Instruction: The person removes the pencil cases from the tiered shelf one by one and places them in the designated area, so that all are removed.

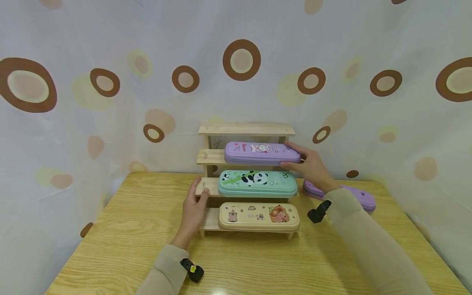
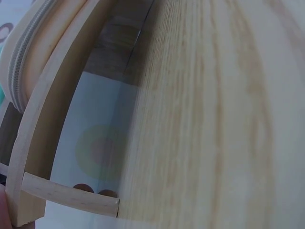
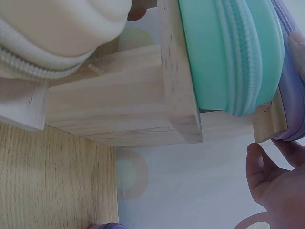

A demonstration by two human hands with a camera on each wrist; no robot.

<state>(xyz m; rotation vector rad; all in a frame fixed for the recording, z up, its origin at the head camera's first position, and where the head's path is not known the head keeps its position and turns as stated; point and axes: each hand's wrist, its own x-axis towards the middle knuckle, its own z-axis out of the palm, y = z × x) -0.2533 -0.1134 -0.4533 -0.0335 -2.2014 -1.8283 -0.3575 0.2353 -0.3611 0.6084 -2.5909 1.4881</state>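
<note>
In the head view, my right hand (image 1: 313,168) holds the right end of a lilac zippered pencil case (image 1: 263,153) with a rabbit cartoon, thumb in front and fingers behind. The case lies on the third tier up of a stepped wooden rack (image 1: 246,129). My left hand (image 1: 193,211) grips the left end of the second tier, with the thumb at its front. A mint pencil case (image 1: 258,183) with pandas lies on that tier, and a cream pencil case (image 1: 259,216) on the lowest. The right wrist view shows the right hand (image 3: 286,191) beside the lilac case (image 3: 293,95).
Another purple pencil case (image 1: 359,198) lies on the wooden table (image 1: 121,241) right of the rack, partly hidden by the right arm. Behind the table hangs a pale curtain (image 1: 166,45) with brown rings.
</note>
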